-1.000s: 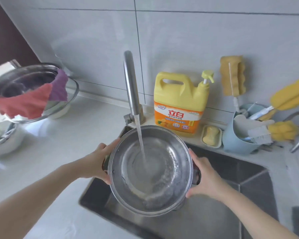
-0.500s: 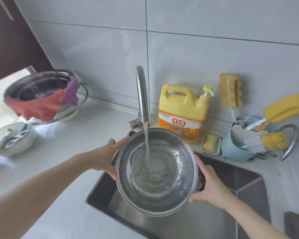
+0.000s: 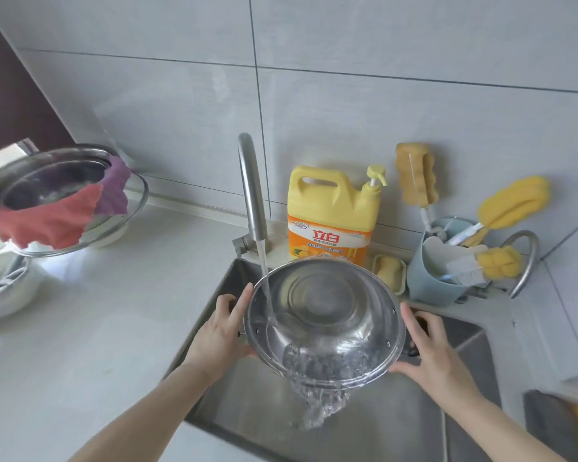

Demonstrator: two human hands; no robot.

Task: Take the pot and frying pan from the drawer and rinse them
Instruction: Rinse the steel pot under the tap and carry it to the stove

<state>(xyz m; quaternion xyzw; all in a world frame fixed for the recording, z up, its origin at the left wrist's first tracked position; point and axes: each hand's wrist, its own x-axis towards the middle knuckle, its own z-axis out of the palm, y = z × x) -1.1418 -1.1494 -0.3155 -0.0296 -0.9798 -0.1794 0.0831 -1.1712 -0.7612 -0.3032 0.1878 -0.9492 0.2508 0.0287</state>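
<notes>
A shiny steel pot (image 3: 324,311) hangs over the sink (image 3: 234,405), tilted toward me. Water spills over its near rim into the basin. My left hand (image 3: 222,328) grips the pot's left side handle. On the other side my right hand (image 3: 426,348) holds the right handle, which is dark and mostly covered. The tap (image 3: 252,195) runs a thin stream onto the pot's left inner wall. No frying pan shows in view.
A yellow detergent jug (image 3: 332,215) stands behind the sink beside a soap dish (image 3: 389,271). A blue caddy (image 3: 431,278) with sponges and brushes sits at the right. On the left counter are stacked steel bowls with a red and purple cloth (image 3: 50,218).
The pot was level and filling under the tap. Now it tips toward me and pours its water into the sink; both hands keep hold of the handles.
</notes>
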